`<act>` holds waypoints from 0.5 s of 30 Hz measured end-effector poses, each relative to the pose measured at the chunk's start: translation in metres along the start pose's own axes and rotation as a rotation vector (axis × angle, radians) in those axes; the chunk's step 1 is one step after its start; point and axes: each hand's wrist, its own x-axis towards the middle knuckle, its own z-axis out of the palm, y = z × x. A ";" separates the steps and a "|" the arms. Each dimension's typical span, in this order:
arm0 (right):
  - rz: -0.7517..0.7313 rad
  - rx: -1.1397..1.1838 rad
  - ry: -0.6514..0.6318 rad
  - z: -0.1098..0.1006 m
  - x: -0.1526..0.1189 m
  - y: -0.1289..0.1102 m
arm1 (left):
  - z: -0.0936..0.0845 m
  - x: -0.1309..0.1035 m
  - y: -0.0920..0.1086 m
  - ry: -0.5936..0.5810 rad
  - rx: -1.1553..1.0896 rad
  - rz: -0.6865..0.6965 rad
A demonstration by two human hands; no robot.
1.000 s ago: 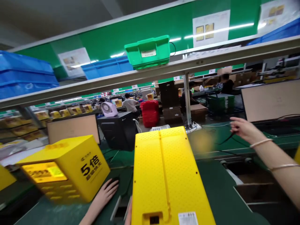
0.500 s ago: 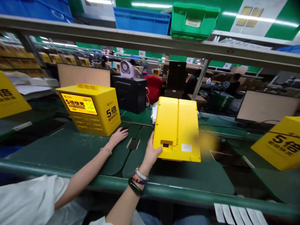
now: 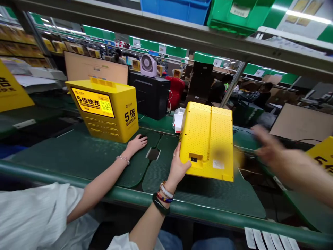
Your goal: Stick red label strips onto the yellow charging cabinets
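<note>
My left hand (image 3: 178, 165), with several bracelets at the wrist, grips the lower left edge of a yellow power bank station (image 3: 197, 135). The station is tilted, with its perforated back, black power socket (image 3: 194, 159) and white label (image 3: 218, 164) facing me. My right hand (image 3: 272, 151) is in the air to the right, apart from the station; its fingers are smeared by motion. On the left stands another yellow power bank station (image 3: 122, 114), its screen lit. Beside it, a co-worker's hand (image 3: 136, 143) rests on a dark mouse.
A black computer tower (image 3: 149, 95) with a small fan (image 3: 148, 66) on top stands behind. Monitors (image 3: 96, 67) stand at left and right. Bins (image 3: 239, 15) sit on the overhead shelf (image 3: 166, 31). More yellow stations show at both sides. White strips (image 3: 270, 239) hang at the front edge.
My right hand has come into view from the right. My left hand still holds the station, which has turned slightly. The camera view has shifted, and the left monitor's screen now shows content.
</note>
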 end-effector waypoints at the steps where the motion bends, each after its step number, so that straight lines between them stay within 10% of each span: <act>1: -0.091 0.039 -0.092 0.003 0.003 -0.014 | 0.024 -0.014 -0.007 -0.006 0.017 0.041; 4: -0.294 0.163 -0.452 0.018 0.016 -0.052 | 0.069 -0.038 -0.023 -0.019 0.186 0.197; 7: -0.271 0.197 -0.623 0.041 0.036 -0.070 | 0.074 -0.039 -0.024 -0.017 0.231 0.219; 15: -0.225 0.037 -0.352 0.073 0.077 -0.064 | 0.071 -0.035 -0.019 -0.002 0.268 0.169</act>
